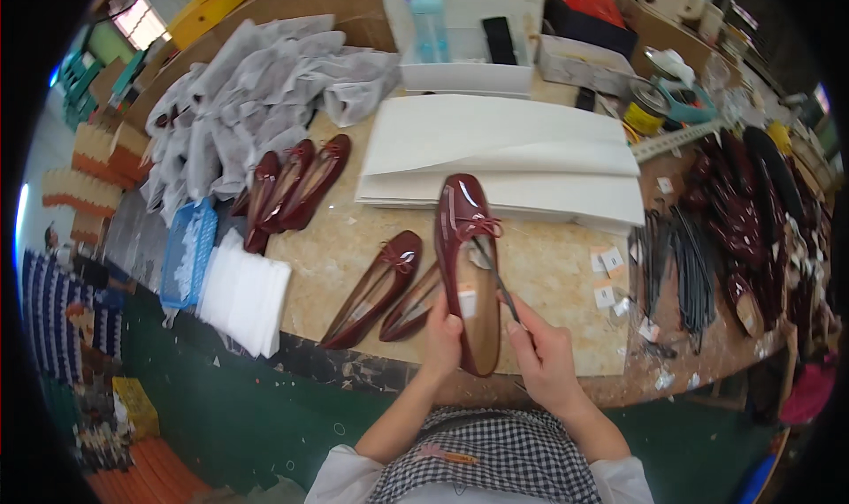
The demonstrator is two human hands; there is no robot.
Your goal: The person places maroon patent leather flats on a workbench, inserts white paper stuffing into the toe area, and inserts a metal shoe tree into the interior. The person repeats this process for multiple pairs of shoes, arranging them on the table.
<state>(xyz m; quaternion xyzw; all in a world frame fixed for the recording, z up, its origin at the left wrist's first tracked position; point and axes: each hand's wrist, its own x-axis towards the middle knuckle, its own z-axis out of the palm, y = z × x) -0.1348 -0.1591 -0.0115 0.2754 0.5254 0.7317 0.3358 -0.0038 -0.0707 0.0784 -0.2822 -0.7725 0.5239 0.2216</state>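
Note:
My left hand (440,338) grips the heel end of a dark red glossy flat shoe (466,239) with a bow, held toe away from me over the table edge. My right hand (542,349) holds a thin dark stick-like tool (497,278) whose tip reaches inside the shoe near the bow. Two more dark red flats (376,287) lie on the beige table (336,239) just left of my left hand, one partly tucked behind the held shoe.
Several other dark red shoes (296,186) lie at the left near crumpled white paper (265,88). A stack of large white sheets (504,159), white tissue squares (243,296), a blue basket (187,252), small tags (606,274), dark strips (685,270) and a shoe pile (761,212) surround me.

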